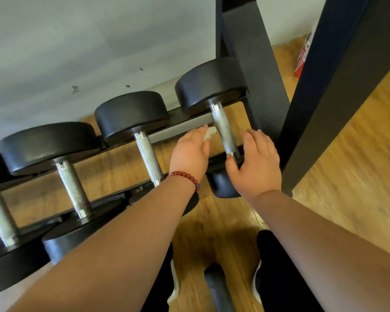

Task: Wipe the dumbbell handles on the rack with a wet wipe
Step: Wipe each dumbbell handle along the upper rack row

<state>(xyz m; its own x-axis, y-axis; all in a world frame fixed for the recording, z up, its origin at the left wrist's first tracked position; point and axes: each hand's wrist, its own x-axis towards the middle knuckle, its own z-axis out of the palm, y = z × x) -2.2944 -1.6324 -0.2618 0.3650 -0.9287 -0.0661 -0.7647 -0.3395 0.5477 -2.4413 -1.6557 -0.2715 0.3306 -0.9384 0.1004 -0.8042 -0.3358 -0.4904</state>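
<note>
At the black metal rack's [257, 64] right end, the left hand [189, 154] pinches a crumpled white wet wipe [209, 134] just beside the rightmost knurled steel dumbbell handle [223, 129], the right hand [257, 161] spread loosely opposite; this handle looks about to be wiped, the others' state unclear.
</note>
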